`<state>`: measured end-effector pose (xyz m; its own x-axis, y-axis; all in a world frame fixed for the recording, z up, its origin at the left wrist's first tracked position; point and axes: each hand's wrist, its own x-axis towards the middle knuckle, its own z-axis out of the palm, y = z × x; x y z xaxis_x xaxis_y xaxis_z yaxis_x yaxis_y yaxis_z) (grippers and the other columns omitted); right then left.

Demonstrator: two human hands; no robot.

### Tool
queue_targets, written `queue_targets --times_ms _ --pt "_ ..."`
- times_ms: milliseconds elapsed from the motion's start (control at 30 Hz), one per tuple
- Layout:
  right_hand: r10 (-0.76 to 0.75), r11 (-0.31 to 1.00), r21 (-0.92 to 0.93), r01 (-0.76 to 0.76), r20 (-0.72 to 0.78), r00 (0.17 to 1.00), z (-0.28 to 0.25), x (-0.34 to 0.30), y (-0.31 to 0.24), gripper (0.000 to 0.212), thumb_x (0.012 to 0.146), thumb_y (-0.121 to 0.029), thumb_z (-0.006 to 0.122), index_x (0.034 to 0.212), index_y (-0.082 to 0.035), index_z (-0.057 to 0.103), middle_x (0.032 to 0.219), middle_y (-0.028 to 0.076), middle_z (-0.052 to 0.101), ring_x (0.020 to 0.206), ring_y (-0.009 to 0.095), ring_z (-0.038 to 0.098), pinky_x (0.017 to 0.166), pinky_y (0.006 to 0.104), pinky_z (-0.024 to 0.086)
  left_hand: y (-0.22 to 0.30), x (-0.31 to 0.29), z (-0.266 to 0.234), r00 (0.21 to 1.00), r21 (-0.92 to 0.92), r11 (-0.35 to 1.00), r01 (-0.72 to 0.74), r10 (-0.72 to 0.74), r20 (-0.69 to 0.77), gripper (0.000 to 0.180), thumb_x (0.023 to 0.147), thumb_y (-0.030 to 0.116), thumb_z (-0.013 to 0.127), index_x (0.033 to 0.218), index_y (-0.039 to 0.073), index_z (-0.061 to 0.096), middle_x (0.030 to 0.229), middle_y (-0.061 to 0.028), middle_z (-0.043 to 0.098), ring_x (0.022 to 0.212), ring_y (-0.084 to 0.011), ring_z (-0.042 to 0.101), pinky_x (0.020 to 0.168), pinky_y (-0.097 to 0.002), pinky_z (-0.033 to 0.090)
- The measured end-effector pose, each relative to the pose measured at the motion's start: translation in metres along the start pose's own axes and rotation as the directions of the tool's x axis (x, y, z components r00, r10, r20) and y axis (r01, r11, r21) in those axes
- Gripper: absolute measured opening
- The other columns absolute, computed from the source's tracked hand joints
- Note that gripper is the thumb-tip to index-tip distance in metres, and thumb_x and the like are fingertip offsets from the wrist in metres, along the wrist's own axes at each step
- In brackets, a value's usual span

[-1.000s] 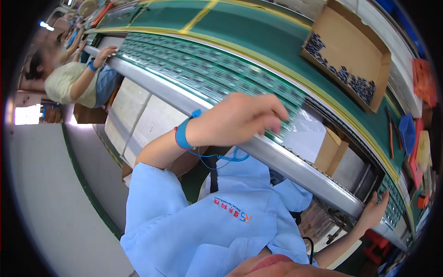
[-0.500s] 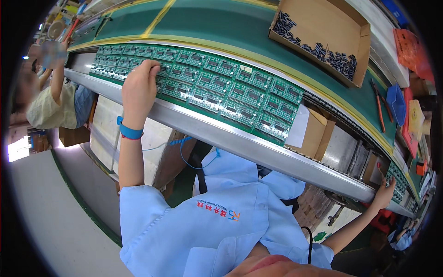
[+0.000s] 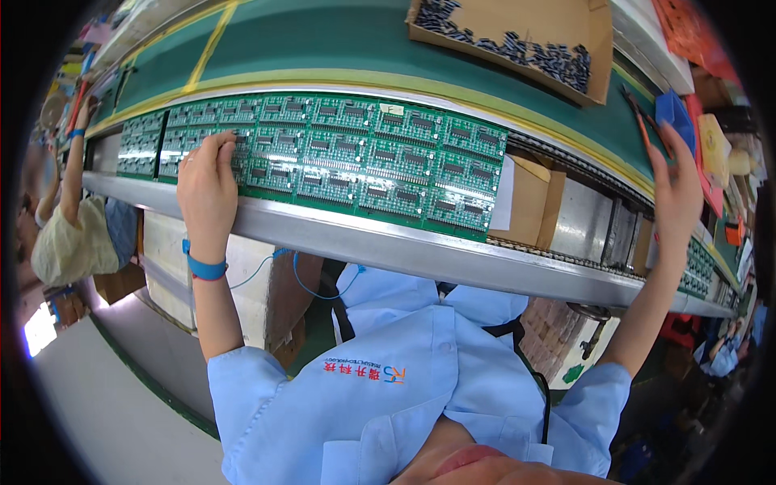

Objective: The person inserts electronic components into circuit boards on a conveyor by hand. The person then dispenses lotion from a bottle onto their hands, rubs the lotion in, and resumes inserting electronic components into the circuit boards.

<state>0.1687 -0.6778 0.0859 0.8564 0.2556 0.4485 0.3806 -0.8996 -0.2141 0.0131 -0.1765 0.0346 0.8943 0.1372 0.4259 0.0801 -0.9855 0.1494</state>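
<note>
My left hand (image 3: 208,190) is over the left part of a large green circuit board panel (image 3: 368,153) lying on the rails. Its thumb and fingertips are pressed together at the board's surface; anything between them is too small or hidden to name. A blue wrist strap circles that wrist. At the right, my right hand (image 3: 677,190) reaches up with fingers stretched and apart, at the handles of orange-handled pliers (image 3: 641,121) lying on the green bench surface. A small pale label (image 3: 391,108) sits on the panel.
A cardboard box (image 3: 558,36) with many small dark parts stands beyond the rails. A blue bin (image 3: 673,113) is beside the pliers. Another panel (image 3: 140,145) lies further left along the rails, and more boards (image 3: 697,271) at far right. A co-worker (image 3: 77,230) is at the left.
My right hand has left the boards at the far right and risen to the pliers. My left hand stays pinched over the panel. The whole view has shifted, and another panel shows more clearly at left.
</note>
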Motion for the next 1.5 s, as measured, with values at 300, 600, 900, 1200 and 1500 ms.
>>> queue_targets --times_ms 300,600,900,1200,1500 --pt "-0.298 0.949 -0.006 0.314 0.294 0.908 0.062 0.088 -0.059 0.036 0.081 -0.018 0.067 0.114 -0.008 0.059 0.094 0.012 0.064 0.076 0.023 0.060 0.071 0.0304 0.048 0.062 0.010 0.002 0.972 -0.090 0.974 -0.208 0.217 0.093 0.010 0.087 0.004 0.057 0.097 0.003 0.060 0.089 -0.0104 0.065 0.082 -0.0305 0.061 0.085 -0.0405 0.046" --pt "-0.327 0.940 0.251 0.232 0.460 0.825 0.090 0.105 -0.069 0.024 0.078 -0.014 0.068 0.097 -0.003 0.060 0.079 0.013 0.062 0.072 0.027 0.061 0.067 0.0356 0.047 0.107 0.039 -0.011 0.934 -0.105 0.937 -0.335 0.344 0.095 0.009 0.081 0.000 0.059 0.088 0.005 0.056 0.081 -0.0060 0.061 0.072 -0.0247 0.059 0.079 -0.0380 0.045" --pt "-0.265 0.962 0.145 0.233 0.272 0.925 0.092 0.105 -0.070 0.012 0.080 -0.013 0.061 0.088 -0.004 0.064 0.080 0.013 0.067 0.067 0.032 0.062 0.064 0.0377 0.051 0.185 0.146 0.054 0.839 -0.189 0.818 -0.544 0.534 -0.102 0.006 0.089 0.010 0.054 0.091 0.004 0.057 0.085 -0.0133 0.060 0.082 -0.0325 0.059 0.067 -0.0381 0.047" --pt "0.001 0.858 0.440 -0.266 0.517 0.856 0.008 0.079 -0.061 0.031 0.089 -0.028 0.058 0.109 -0.004 0.062 0.113 0.019 0.061 0.109 0.026 0.058 0.088 0.0364 0.045 0.258 0.183 0.075 0.842 -0.168 0.899 -0.404 0.438 0.315 0.033 0.091 0.025 0.058 0.103 -0.006 0.055 0.085 -0.0193 0.064 0.074 -0.0331 0.063 0.066 -0.0385 0.051" --pt "0.132 0.390 0.720 -0.574 0.573 0.809 0.000 -0.023 0.003 0.017 0.086 -0.012 0.063 0.100 -0.003 0.066 0.080 0.001 0.066 0.057 0.001 0.052 0.046 0.0152 0.039 0.258 0.195 0.099 0.765 -0.544 0.783 -0.302 0.540 0.351 0.025 0.083 0.015 0.062 0.099 -0.004 0.057 0.095 -0.0237 0.064 0.090 -0.0391 0.061 0.078 -0.0406 0.049"
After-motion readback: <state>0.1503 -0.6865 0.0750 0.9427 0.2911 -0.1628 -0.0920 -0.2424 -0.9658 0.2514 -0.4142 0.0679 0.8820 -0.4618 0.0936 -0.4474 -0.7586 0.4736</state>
